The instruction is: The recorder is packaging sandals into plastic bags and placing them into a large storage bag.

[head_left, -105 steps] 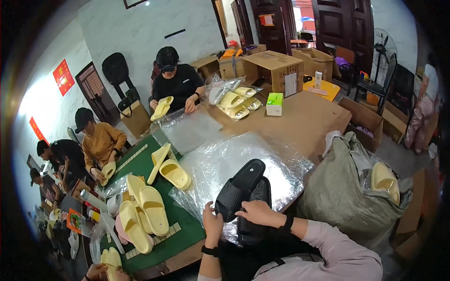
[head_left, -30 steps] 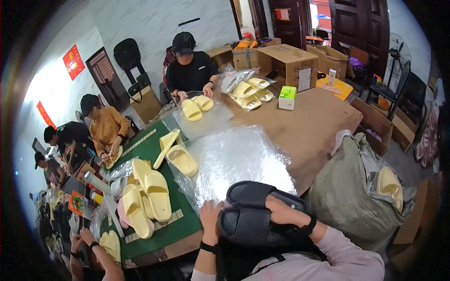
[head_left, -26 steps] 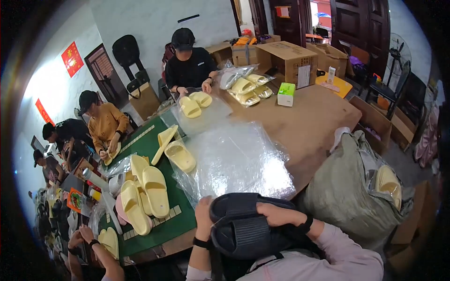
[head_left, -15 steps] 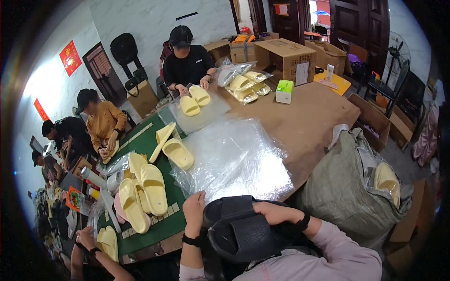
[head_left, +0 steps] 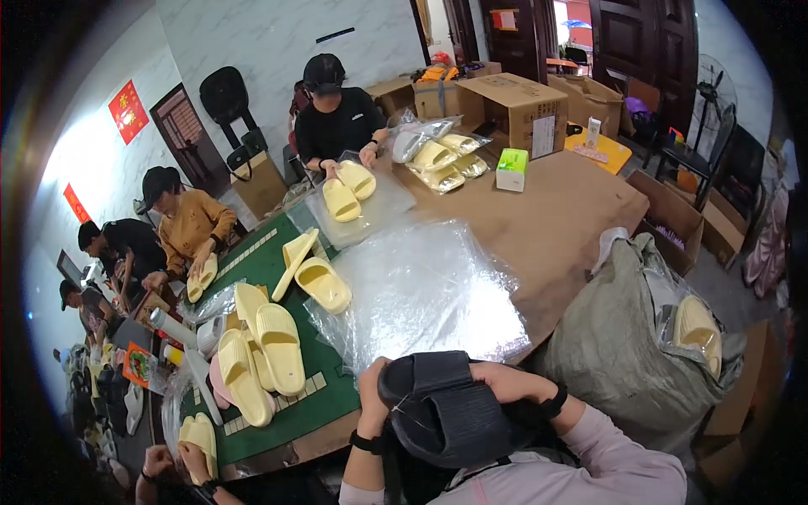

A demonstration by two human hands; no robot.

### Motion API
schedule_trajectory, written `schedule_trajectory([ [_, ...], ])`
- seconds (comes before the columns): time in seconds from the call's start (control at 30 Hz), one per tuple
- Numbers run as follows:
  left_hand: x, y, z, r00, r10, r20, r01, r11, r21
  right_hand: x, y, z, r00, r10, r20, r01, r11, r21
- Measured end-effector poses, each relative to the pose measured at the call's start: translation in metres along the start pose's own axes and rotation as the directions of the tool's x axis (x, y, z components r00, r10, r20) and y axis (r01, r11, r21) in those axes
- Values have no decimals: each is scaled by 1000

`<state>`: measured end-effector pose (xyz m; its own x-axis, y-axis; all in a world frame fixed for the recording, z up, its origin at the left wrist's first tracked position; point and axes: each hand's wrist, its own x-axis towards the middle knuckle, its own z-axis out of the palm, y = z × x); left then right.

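A pair of black slippers [head_left: 446, 408], pressed together, is held close to my chest at the table's near edge. My left hand [head_left: 371, 389] grips their left side, and my right hand [head_left: 507, 383] wraps their right side. In front of them lies a stack of clear plastic bags [head_left: 425, 290] on the brown table [head_left: 555, 223]. Yellow slippers [head_left: 268, 343] lie on a green mat [head_left: 261, 261] to my left.
A grey sack [head_left: 627, 337] holding a yellow slipper stands at my right. Across the table a person in black [head_left: 335, 118] bags yellow slippers. More people sit along the left side. Cardboard boxes [head_left: 518, 105], bagged slippers [head_left: 442, 156] and a small green box [head_left: 511, 168] stand at the far end.
I lifted the black slippers off the plastic bags, pressed them together and drew them toward my chest. The person in black laid two yellow slippers on a bag.
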<state>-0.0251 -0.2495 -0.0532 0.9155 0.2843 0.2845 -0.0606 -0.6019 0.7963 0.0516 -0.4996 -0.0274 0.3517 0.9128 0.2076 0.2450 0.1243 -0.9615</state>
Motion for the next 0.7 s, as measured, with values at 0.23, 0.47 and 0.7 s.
schedule_trajectory([
  [0.23, 8, -12, 1, 965, -262, -12, 259, 958, -123, 0, 19, 11, 943, 69, -325, -125, 980, -153],
  [0.47, 8, 0, 0, 911, -412, -32, 397, 894, -206, -9, 26, 2, 929, 43, -367, -213, 874, -437],
  [0.7, -3, 41, 1, 927, 341, -157, -235, 853, 466, -5, 4, -8, 948, 19, -318, -180, 856, -485],
])
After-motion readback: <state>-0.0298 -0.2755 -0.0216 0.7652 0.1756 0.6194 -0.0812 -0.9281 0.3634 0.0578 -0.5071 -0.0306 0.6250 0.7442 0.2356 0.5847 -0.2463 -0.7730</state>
